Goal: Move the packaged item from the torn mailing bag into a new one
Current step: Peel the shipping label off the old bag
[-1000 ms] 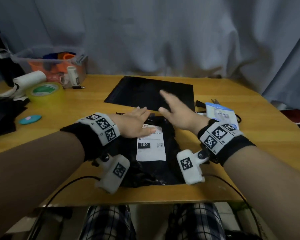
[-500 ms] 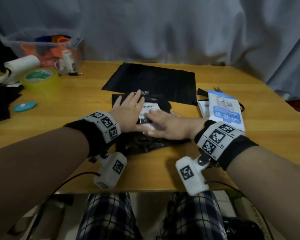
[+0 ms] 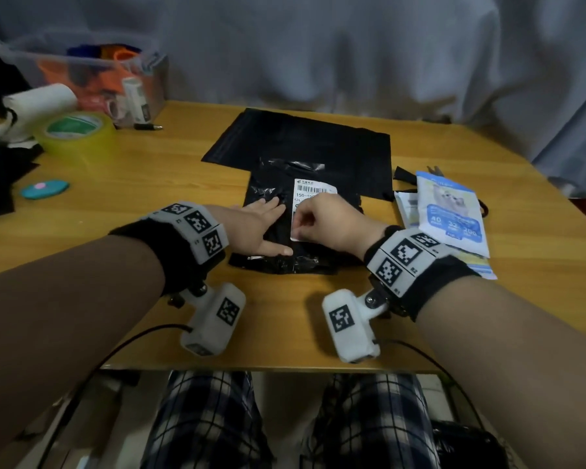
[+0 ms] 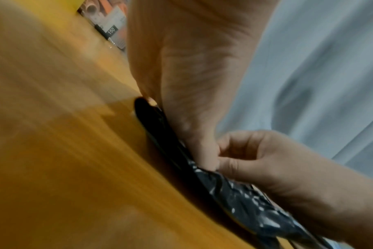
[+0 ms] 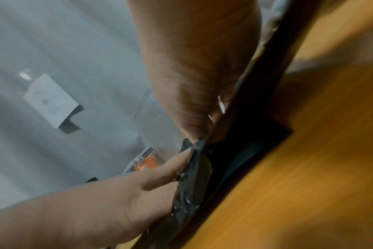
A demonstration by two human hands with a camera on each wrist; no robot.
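Here, 2 black mailing bags: crinkled labelled one overlaps flat new one, w/ 1 blue-white pouch just right of it. Left hand lies flat, fingers straight, on crinkled bag; right hand pinches its white shipping label.

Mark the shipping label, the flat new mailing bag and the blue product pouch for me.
shipping label [image 3: 313, 189]: head view, barcode end above the right hand.
new mailing bag [image 3: 318, 143]: head view, bare flat middle.
blue product pouch [image 3: 452, 211]: head view, printed front.
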